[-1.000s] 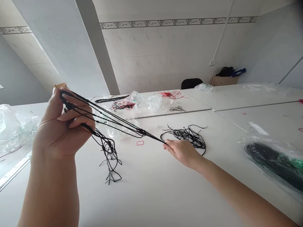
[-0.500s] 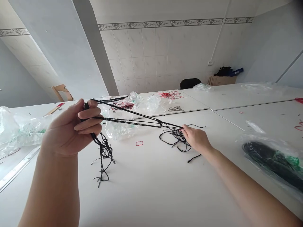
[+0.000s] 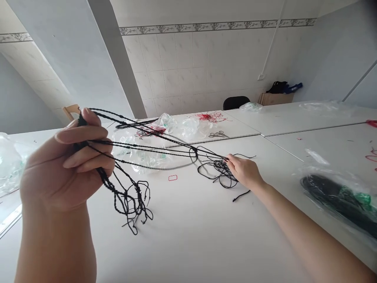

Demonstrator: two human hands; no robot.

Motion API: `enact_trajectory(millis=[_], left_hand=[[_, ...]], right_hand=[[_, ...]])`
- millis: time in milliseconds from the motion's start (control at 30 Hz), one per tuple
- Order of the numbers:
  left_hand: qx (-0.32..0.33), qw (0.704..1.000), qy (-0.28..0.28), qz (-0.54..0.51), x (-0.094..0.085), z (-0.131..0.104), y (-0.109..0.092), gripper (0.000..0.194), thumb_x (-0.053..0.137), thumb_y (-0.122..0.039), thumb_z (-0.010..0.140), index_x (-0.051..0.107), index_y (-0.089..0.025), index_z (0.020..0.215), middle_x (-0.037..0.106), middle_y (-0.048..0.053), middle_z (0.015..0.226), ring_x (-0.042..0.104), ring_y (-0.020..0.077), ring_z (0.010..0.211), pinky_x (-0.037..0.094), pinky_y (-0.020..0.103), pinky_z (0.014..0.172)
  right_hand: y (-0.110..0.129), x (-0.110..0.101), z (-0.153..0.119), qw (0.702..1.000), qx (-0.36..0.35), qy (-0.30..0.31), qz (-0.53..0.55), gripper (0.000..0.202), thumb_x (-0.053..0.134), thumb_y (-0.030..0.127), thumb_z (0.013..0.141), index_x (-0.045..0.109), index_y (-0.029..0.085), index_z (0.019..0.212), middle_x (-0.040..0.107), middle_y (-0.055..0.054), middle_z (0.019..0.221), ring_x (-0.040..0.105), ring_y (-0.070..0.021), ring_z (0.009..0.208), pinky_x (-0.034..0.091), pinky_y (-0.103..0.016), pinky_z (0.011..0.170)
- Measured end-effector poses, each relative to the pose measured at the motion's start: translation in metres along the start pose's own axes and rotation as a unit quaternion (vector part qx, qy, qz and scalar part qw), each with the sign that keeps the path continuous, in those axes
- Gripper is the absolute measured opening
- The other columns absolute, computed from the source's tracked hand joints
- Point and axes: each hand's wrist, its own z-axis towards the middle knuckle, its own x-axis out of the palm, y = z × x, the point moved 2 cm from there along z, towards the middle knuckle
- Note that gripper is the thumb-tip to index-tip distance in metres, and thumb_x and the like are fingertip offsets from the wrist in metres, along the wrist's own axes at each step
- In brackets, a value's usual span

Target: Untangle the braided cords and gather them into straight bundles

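Several braided black cords (image 3: 153,148) stretch between my two hands above the white table. My left hand (image 3: 70,165), raised at the left, is closed around one end of them, and their loose looped tails (image 3: 132,202) dangle below its fingers. At the right, my right hand (image 3: 246,171) pinches the other end close to the tabletop. A knot-like crossing (image 3: 194,154) gathers the cords a little left of the right hand. One strand sags in a blurred curve below the taut ones. Beside the right fingertips lies a tangled heap of black cord (image 3: 222,169).
Clear plastic bags (image 3: 147,159) lie mid-table behind the cords. Scissors (image 3: 218,134) and red cords (image 3: 209,116) are farther back. A plastic bag of black cord (image 3: 338,200) sits at the right. A small red loop (image 3: 172,177) lies near the centre. A black chair (image 3: 236,103) stands behind.
My left hand has moved left and nearer to me, drawing the cords longer. One strand has come loose and sags. The dangling tails have swung right. My right hand stays almost in place.
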Motion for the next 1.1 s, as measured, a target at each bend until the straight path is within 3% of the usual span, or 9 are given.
enact_trajectory(millis=[200,333,533,700,800,900,1000,1100], left_hand=[[0.057,0.998,0.014,0.012,-0.006,0.003,-0.01,0.033,0.035,-0.029,0.102,0.066,-0.039,0.104,0.065,-0.004,0.063,0.034,0.014,0.038,0.03,0.027,0.037],[0.066,0.996,0.0,0.063,-0.01,0.013,-0.003,0.031,0.038,-0.018,0.104,0.066,-0.03,0.111,0.066,-0.004,0.066,0.035,0.0097,0.038,0.033,0.021,0.035],[-0.031,0.988,-0.06,0.142,-0.024,0.035,0.042,0.026,0.038,-0.011,0.104,0.064,-0.016,0.102,0.062,-0.003,0.064,0.036,0.0029,0.036,0.031,0.013,0.033],[-0.118,0.964,-0.068,0.227,-0.055,0.046,0.097,0.011,0.059,-0.017,0.099,0.068,-0.012,0.101,0.064,-0.001,0.077,0.031,-0.0011,0.038,0.03,0.01,0.034],[-0.164,0.95,-0.074,0.254,-0.072,0.049,0.122,0.01,0.064,-0.018,0.096,0.07,-0.011,0.101,0.066,0.004,0.091,0.031,-0.001,0.044,0.029,0.009,0.036],[-0.185,0.941,-0.079,0.274,-0.08,0.05,0.132,0.013,0.064,-0.021,0.096,0.072,-0.011,0.102,0.066,0.007,0.101,0.03,0.0002,0.048,0.029,0.009,0.037],[-0.18,0.936,-0.081,0.293,-0.083,0.051,0.132,0.016,0.065,-0.022,0.096,0.074,-0.012,0.104,0.065,0.01,0.11,0.034,0.0019,0.054,0.028,0.01,0.039],[-0.177,0.929,-0.069,0.318,-0.085,0.05,0.133,0.019,0.069,-0.023,0.093,0.077,-0.014,0.107,0.059,0.011,0.124,0.04,0.0034,0.063,0.029,0.011,0.042]], right_hand=[[-0.011,0.0,0.001,0.998,0.052,0.004,0.023,0.034,0.034,0.037,0.102,0.058,0.021,0.082,0.066,-0.006,0.069,0.052,-0.0181,0.058,0.022,-0.028,0.053],[-0.018,-0.009,0.003,0.993,0.104,0.024,0.05,0.031,0.036,0.036,0.099,0.056,0.023,0.08,0.065,-0.004,0.067,0.048,-0.0174,0.054,0.025,-0.028,0.054],[0.001,-0.018,-0.004,0.981,0.072,0.136,0.119,0.027,0.048,0.039,0.093,0.053,0.024,0.071,0.06,0.001,0.062,0.049,-0.0158,0.056,0.03,-0.027,0.055],[0.011,-0.009,-0.011,0.962,0.062,0.219,0.152,0.024,0.062,0.037,0.082,0.054,0.023,0.065,0.063,0.001,0.065,0.054,-0.0152,0.06,0.033,-0.026,0.054],[0.015,-0.016,-0.008,0.968,0.086,0.188,0.142,0.02,0.06,0.032,0.084,0.053,0.022,0.068,0.063,-0.001,0.071,0.054,-0.0172,0.066,0.032,-0.027,0.056],[0.031,-0.037,-0.007,0.968,0.094,0.157,0.172,0.025,0.051,0.041,0.094,0.054,0.024,0.076,0.06,0.0,0.071,0.051,-0.0161,0.063,0.032,-0.028,0.056],[0.056,-0.058,-0.011,0.919,0.081,0.144,0.358,0.039,0.046,0.059,0.097,0.056,0.025,0.083,0.057,0.001,0.074,0.052,-0.0147,0.064,0.037,-0.027,0.056],[0.075,-0.071,-0.016,0.876,0.069,0.113,0.463,0.039,0.051,0.063,0.095,0.059,0.025,0.091,0.055,0.001,0.078,0.046,-0.0121,0.061,0.036,-0.026,0.055]])
